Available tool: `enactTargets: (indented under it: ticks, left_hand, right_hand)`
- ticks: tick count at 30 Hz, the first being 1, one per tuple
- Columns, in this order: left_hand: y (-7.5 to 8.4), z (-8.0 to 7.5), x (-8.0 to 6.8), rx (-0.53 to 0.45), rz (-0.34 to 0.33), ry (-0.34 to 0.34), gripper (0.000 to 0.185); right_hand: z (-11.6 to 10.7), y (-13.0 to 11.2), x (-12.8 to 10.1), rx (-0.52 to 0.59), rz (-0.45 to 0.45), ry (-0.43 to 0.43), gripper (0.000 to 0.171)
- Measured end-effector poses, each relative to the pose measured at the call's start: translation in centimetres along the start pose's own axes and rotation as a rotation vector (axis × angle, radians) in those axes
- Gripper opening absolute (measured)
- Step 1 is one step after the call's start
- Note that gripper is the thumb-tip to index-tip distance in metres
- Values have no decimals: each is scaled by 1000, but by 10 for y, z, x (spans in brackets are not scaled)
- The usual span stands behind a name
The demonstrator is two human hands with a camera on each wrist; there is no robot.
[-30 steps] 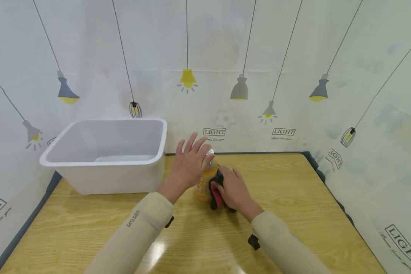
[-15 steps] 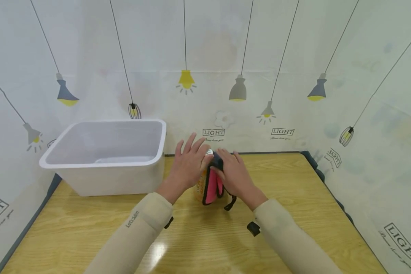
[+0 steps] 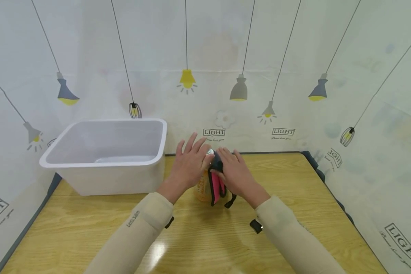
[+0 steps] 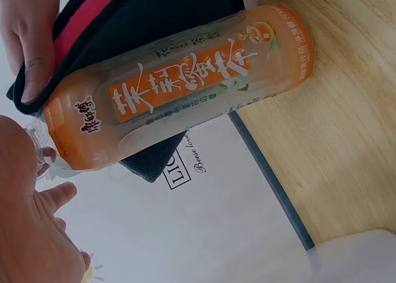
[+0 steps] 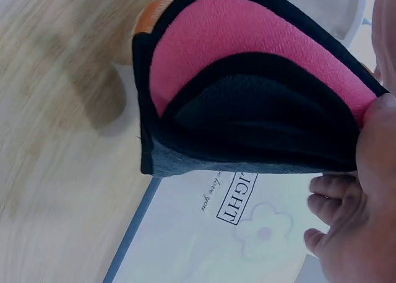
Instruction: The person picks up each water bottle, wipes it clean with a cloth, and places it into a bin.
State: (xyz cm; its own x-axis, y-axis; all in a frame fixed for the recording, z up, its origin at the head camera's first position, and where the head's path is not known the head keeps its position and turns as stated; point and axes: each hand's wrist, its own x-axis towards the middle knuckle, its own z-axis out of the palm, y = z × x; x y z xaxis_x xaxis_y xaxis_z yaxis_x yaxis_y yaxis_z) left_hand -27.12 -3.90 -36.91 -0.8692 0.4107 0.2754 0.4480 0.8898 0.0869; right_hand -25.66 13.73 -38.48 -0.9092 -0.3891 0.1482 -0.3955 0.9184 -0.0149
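Note:
A clear plastic bottle with an orange tea label (image 4: 185, 85) stands upright on the table. My left hand (image 3: 188, 163) grips it at the cap and neck, thumb on the near side and the other fingers spread beyond. On the bottle's right, my right hand (image 3: 238, 173) holds a folded cloth (image 3: 215, 186), pink on one face and dark grey on the other, with black edging. The cloth lies against the bottle's upper right side, and its lower part hangs down. In the right wrist view the folded cloth (image 5: 223, 38) covers most of the bottle.
A large white plastic tub (image 3: 123, 179) stands to the left at the back of the wood-grain table (image 3: 205, 243). Behind and beside the table hang white sheets (image 3: 205, 45) printed with lamps. A black strap end (image 3: 230, 201) dangles below my right hand.
My right hand and the cloth have risen from the bottle's middle to its shoulder, then shifted slightly right, baring more of the label. My left hand stays at the cap.

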Motion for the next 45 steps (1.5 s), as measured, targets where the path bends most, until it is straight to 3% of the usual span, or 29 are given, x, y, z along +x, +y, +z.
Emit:
enactTargets:
  ticks: [10,17,23,30,34,40,45]
  left_hand:
    - [0,0,-1,-8,8,5,54]
    - [-1,0,-1,-9,6,0,54]
    - [-2,-1,-1,-28,-1,3,53]
    - [-2,0,-1,-58,4,5,50]
    - [-2,0,-1,-57,4,9,49]
    - [-2,1,-2,-53,5,9,51]
    - [-2,1,-1,-57,15,18,51]
  right_hand:
    - [8,2,-3,-100,-35,73,69]
    - [12,3,-7,-151,-34,61,74]
    - [29,4,-9,-167,-52,66,72]
    - [55,1,-11,-119,-24,7,69]
    - [66,-1,-13,-152,-24,-28,69]
    - [93,1,-15,-141,-17,-129,69]
    - [100,2,-17,-113,-21,-184,69]
